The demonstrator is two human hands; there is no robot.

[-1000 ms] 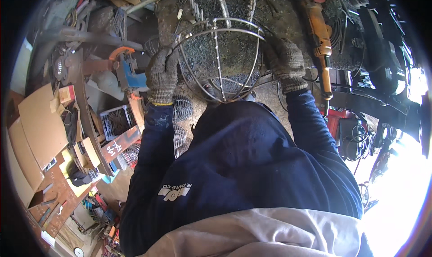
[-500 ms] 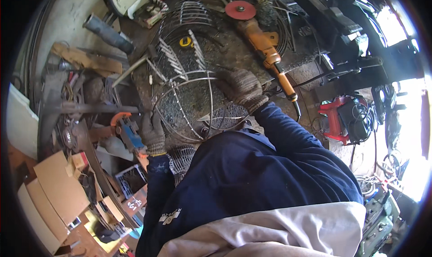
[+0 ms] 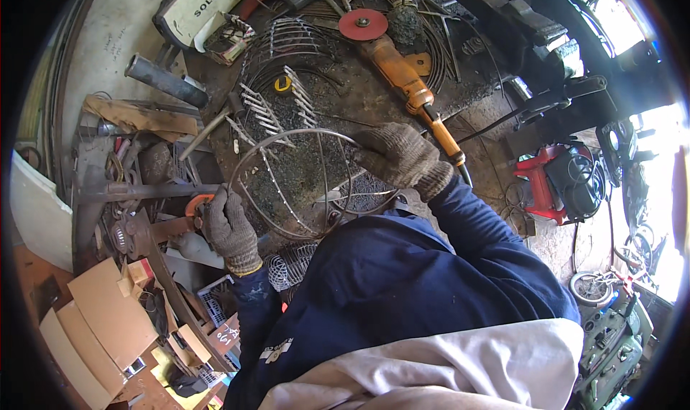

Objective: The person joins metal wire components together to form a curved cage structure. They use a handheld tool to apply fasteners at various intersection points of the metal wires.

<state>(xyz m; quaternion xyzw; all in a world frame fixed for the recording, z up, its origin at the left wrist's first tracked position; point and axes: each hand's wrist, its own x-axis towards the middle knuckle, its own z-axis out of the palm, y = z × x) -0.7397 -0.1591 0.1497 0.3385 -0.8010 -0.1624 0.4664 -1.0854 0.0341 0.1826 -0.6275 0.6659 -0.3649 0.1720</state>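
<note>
A bent metal rod hoop [image 3: 307, 132] arches between my two gloved hands over the bench. My right hand [image 3: 402, 158], in a grey-brown knitted glove, is closed around its right side. My left hand [image 3: 231, 227], gloved alike, has its fingers closed on the hoop's left side. Below the hoop are thinner curved rods and a pale straight rod [image 3: 285, 189] with small notches or bumps. Two rows of short, slanting metal rods, a left row [image 3: 264, 112] and a right row [image 3: 300, 97], lie just beyond it.
An orange angle grinder [image 3: 402, 76] with a red disc lies beyond my right hand. A hammer [image 3: 208, 130] and a dark pipe [image 3: 165, 81] are at the left. A curved wire rack [image 3: 295, 36] and yellow tape measure [image 3: 283, 84] sit farther back. A red-and-black machine [image 3: 550, 183] stands right.
The hoop has been raised toward me and tilted. My left hand has moved left and come onto the rod; my right hand has shifted slightly right. The view has shifted a little.
</note>
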